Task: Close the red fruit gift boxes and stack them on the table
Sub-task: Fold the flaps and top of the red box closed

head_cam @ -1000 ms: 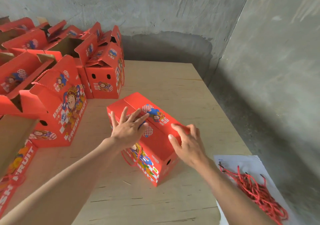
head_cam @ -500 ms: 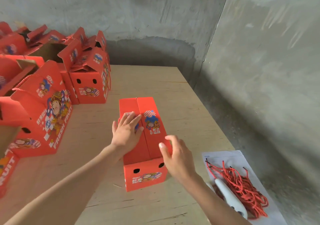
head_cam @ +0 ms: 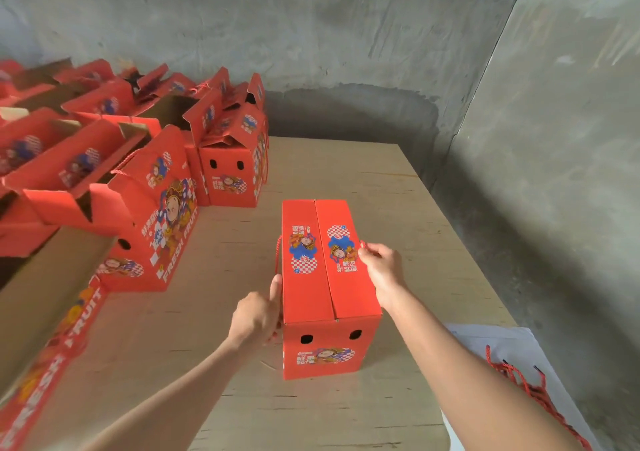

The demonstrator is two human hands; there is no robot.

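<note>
Loose cords (head_cam: 509, 374) lie on a sheet (head_cam: 485, 339) at the near right. A moment ago both hands were on the top flaps. Now they have dropped to the sides and the flaps lie flat, so the box (head_cam: 325, 277), mid-table (head_cam: 346, 173), looks closed and ready to stack. The left hand (head_cam: 258, 315) hugs its left wall, fingers curled, one finger pointing up the wall; I cannot tell what it grips. The right hand (head_cam: 381, 267) pinches the handle cord (head_cam: 362, 243). Open boxes (head_cam: 86, 159) wait far left.
</note>
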